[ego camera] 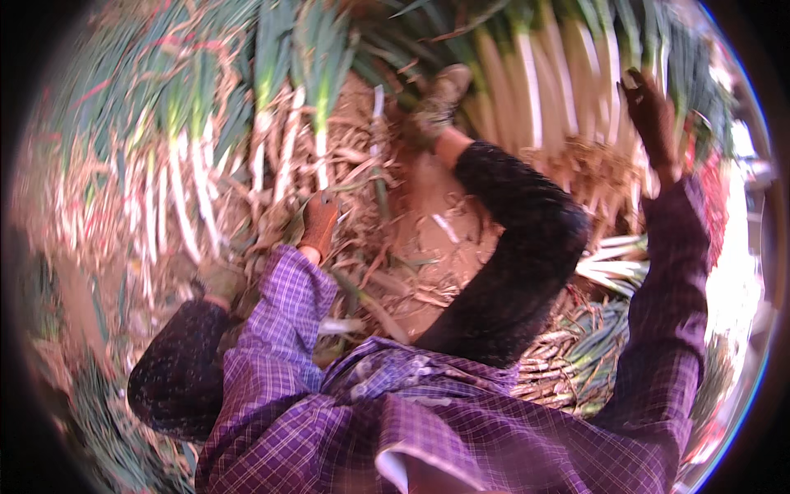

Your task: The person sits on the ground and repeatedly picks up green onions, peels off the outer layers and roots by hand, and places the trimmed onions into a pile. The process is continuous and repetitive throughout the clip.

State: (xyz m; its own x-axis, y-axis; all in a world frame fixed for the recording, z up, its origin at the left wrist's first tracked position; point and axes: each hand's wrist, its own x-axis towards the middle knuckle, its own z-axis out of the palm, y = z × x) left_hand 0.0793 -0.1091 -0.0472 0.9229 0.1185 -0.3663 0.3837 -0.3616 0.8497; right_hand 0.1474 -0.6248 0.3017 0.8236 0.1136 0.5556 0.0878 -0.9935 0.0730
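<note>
My left hand (321, 221), in an orange-brown glove, is low over the litter of dry outer leaves in front of me. Its fingers curl downward, and what lies under them is hidden. A few long green onions (287, 145) lie just beyond it. My right hand (649, 117), also gloved, reaches far out at the right, above a thick row of long green onions (561, 86) with white shanks and brown roots. A small pale spot shows at its fingertips, too blurred to name.
More long green onions (176, 179), some with red ties, spread across the left. My bent leg in black trousers (524, 247) and a muddy shoe (441, 102) stand between the hands. Onion bundles (574, 358) lie beside my right thigh. Bare soil (460, 262) shows between my legs.
</note>
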